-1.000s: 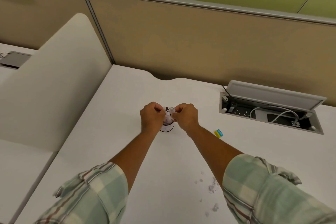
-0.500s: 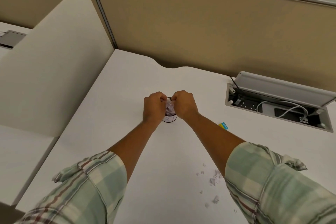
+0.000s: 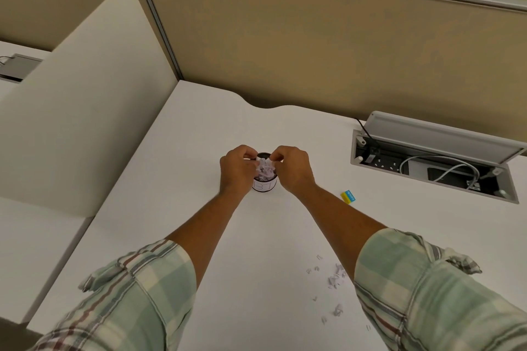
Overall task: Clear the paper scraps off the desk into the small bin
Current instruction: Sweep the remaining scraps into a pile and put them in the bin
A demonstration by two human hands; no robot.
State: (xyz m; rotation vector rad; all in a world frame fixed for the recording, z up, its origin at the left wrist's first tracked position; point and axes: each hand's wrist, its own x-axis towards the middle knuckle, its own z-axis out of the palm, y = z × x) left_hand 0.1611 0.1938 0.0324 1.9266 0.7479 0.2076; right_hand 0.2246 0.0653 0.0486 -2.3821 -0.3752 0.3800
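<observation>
Both hands meet over the small bin (image 3: 264, 181), which stands mid-counter, far from the person. Left hand (image 3: 236, 169) and right hand (image 3: 293, 169) are curled, fingertips pinched inward at the bin's mouth, touching a wad of pale paper (image 3: 265, 169) heaped above the rim. Whether the paper is gripped or only pressed cannot be told.

Step in hand, by judgement: feeding a gathered batch into the bin and tamping it. The bin looks full to the top, so the paper wants pressing straight down, with the bin steadied so it does not tip. Letting go with the hands low over the mouth should keep bits from spilling back.

Loose paper scraps (image 3: 332, 282) lie on the white counter (image 3: 171, 179) near the person, to the right, well apart from the bin. Task is partly done.

Writing: a white label on the bin's side carries hand-drawn marks, not legible. A small yellow and blue item (image 3: 349, 196) to the right of the bin bears print too small to read. A cable tray (image 3: 427, 168) lies open at far right.
</observation>
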